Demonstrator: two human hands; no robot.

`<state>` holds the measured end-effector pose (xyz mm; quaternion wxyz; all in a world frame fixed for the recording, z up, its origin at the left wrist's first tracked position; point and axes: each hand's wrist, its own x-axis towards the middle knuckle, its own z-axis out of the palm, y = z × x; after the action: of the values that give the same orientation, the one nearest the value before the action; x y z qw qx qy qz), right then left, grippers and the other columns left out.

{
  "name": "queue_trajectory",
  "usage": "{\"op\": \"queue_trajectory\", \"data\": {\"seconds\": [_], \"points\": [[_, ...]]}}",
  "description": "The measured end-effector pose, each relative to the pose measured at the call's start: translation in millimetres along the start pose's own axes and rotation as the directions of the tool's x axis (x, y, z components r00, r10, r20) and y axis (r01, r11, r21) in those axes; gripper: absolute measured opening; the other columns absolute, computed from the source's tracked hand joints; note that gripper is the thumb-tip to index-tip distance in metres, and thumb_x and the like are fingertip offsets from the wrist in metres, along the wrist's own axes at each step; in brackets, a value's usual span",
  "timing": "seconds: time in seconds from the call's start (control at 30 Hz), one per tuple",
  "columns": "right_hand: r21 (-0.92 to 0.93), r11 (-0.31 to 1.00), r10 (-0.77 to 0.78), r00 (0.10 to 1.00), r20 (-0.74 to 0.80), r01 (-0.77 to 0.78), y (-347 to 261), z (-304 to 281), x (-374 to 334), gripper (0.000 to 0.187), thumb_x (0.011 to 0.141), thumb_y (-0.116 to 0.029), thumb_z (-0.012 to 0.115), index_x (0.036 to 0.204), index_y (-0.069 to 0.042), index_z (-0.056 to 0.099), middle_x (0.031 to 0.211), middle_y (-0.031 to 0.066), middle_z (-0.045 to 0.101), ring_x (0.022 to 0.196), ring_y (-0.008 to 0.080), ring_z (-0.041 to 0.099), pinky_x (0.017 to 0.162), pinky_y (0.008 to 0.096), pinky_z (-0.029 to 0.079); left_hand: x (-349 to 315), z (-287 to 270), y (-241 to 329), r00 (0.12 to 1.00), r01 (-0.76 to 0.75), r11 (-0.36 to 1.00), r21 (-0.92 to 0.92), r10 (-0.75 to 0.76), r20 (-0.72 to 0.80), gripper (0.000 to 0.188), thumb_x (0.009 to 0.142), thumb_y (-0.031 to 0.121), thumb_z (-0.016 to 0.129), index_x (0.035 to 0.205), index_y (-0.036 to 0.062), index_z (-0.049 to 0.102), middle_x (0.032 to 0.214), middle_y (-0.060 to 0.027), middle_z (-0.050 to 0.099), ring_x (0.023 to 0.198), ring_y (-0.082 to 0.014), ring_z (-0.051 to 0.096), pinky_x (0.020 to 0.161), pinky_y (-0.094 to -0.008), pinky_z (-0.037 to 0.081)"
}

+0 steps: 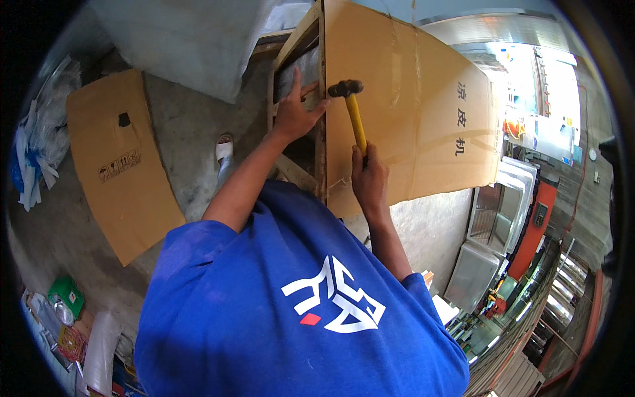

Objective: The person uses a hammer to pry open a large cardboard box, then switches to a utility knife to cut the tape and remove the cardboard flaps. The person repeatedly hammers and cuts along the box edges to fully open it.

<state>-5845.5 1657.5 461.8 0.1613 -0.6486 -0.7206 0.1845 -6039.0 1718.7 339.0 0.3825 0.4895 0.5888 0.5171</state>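
Observation:
My right hand [370,178] is closed around the yellow handle of a hammer [358,122]. Its dark metal head is raised in front of a large cardboard box [423,99]. My left hand [296,119] has its fingers spread beside the wooden frame [322,132] along the box's open-looking left side. The thumb and one finger reach toward the frame's upright edge; whether they touch it I cannot tell. Behind the fingers, inside the frame, shows a greyish surface wrapped in something like plastic film [307,66].
A flat cardboard sheet [126,172] lies on the concrete floor to the left. A large pale wrapped object [192,40] stands at the upper left. Plastic bags [46,139] and a green container [66,296] sit along the left rim. Metal-framed equipment [499,212] stands at right.

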Motion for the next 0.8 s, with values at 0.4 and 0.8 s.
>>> {"op": "queue_trajectory", "data": {"seconds": [0.4,0.8], "points": [[0.033,0.996,0.088,0.996,0.022,-0.088,-28,-1,4,0.026,0.104,-0.025,0.06,0.114,-0.001,0.061,0.076,0.0282,0.065,0.07,0.0455,0.067,0.06,0.0499,0.05,0,3,-6,1.0,-0.009,0.999,-0.035,0.009,-0.005,0.103,0.096,0.043,0.07,0.16,-0.0086,0.008,0.14,-0.0173,0.064,0.128,-0.037,0.06,0.106,-0.0421,0.048],[0.26,0.915,0.324,0.946,-0.017,-0.308,-47,8,-34,0.041,0.105,-0.022,0.057,0.142,-0.005,0.05,0.089,0.0203,0.071,0.081,0.0285,0.072,0.07,0.0406,0.056,9,13,-21,0.973,0.027,0.998,0.061,-0.04,0.225,0.11,0.082,0.056,0.079,0.156,-0.0058,0.027,0.152,-0.0296,0.043,0.143,-0.0419,0.041,0.119,-0.0476,0.034]]}}
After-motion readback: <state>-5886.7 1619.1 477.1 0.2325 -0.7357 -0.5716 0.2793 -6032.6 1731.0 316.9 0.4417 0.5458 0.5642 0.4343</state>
